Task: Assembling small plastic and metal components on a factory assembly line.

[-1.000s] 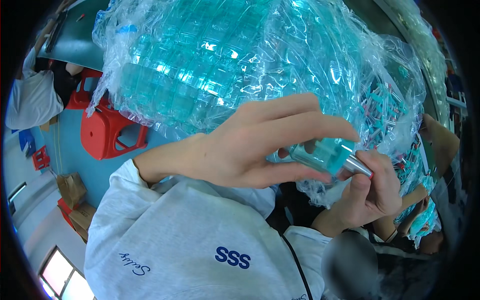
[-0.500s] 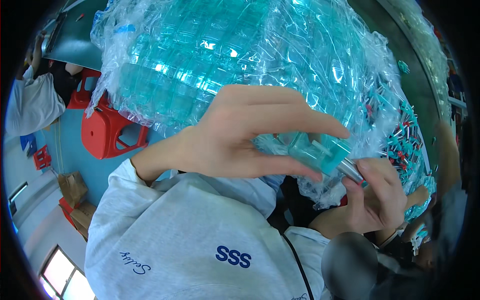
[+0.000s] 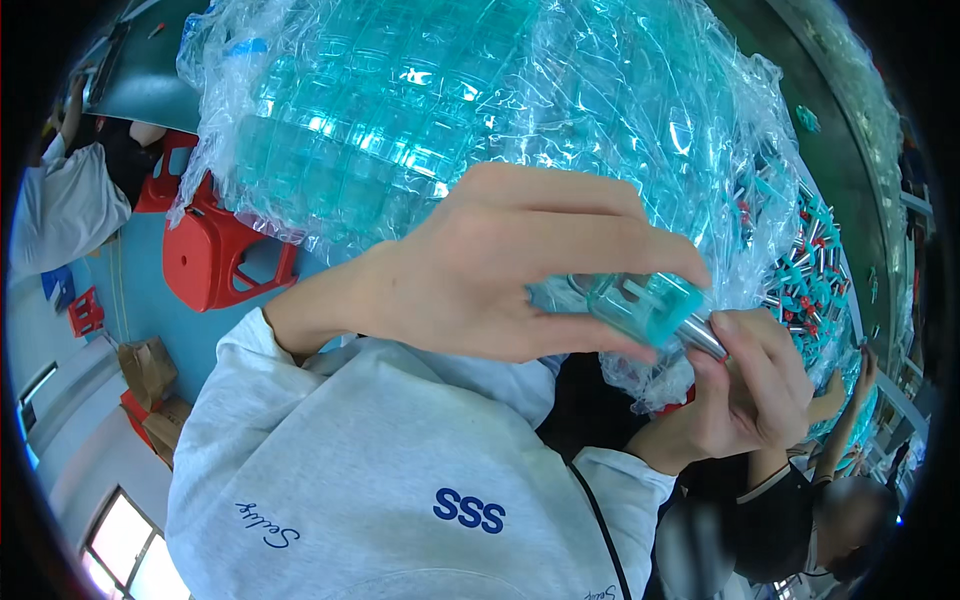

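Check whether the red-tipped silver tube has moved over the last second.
Yes: the silver tube sits slightly further left and lower, judged against the red stool.

Red stool (image 3: 192, 256), blue floor (image 3: 215, 345), brown paper bag (image 3: 148, 368), bright window (image 3: 122, 532)

On the right side there is a long, dark green, flat work surface (image 3: 848, 190). In its far part lies one small teal plastic piece (image 3: 808, 119); nearer lie a few tiny pieces (image 3: 873, 285), whose kind I cannot tell. On the far left, a dark green, smooth table (image 3: 160, 80) carries a small, thin, reddish object (image 3: 156, 30). Below this table, the smooth blue floor (image 3: 135, 285) carries two red plastic stools (image 3: 195, 265), and further left a smaller-looking red plastic stool (image 3: 86, 312).
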### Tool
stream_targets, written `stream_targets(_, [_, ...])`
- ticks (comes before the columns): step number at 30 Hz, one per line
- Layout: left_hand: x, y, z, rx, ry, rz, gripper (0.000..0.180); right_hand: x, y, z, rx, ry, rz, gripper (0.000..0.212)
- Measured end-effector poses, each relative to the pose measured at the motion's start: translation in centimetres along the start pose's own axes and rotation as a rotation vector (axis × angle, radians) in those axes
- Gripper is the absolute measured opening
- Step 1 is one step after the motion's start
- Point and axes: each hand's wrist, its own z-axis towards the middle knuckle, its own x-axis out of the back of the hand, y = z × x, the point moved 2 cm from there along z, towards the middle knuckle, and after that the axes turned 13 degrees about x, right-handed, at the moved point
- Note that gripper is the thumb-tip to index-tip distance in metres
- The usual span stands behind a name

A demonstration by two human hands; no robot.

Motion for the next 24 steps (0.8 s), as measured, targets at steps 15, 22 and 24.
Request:
stream_targets(15, [0.26, -0.17, -0.17, 0.011, 0.008, 0.044, 0.049, -0.45, 0.51, 0.24, 0.011, -0.044, 0.041, 0.030])
stream_targets(22, [0.28, -0.15, -0.14, 0.015, 0.011, 0.050, 0.050, -0.24, 0.68, 0.10, 0.011, -0.062, 0.047, 0.030])
stream_targets(24, [-0.07, -0.21, -0.15, 0.004, 0.034, 0.009, 0.050, -0.11, 0.63, 0.12, 0.018, -0.069, 0.060, 0.030])
